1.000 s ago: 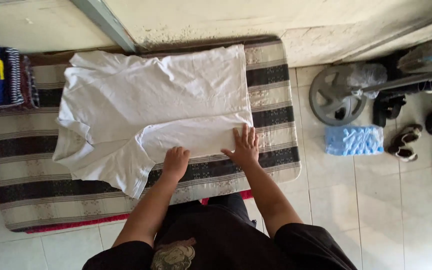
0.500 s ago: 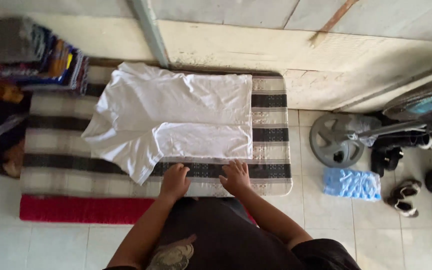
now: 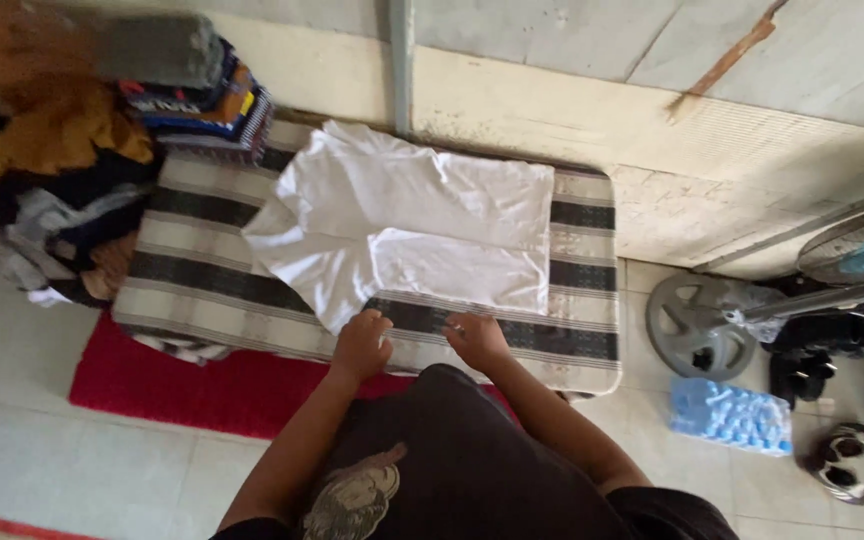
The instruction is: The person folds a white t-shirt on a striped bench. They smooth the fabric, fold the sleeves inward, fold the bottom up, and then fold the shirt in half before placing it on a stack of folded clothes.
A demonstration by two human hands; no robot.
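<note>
Partly folded white cotton T-shirt (image 3: 407,225) flat on striped black-and-cream woven mat (image 3: 572,330), against wall; both hands at near hem.

Left hand (image 3: 360,345) loosely curled at sleeve corner, right hand (image 3: 476,338) curled beside lower hem; grip on cloth not resolvable, contact likely, cannot tell whether pinching. Fabric judged light, soft, limp, creasing readily; best taken at hem corners or sleeve edge, both hands. Versus half a second back: view swung left, hands drawn closer together, red rug (image 3: 202,385) and heap of mixed clothes (image 3: 42,170) more exposed; shirt unmoved.
</note>
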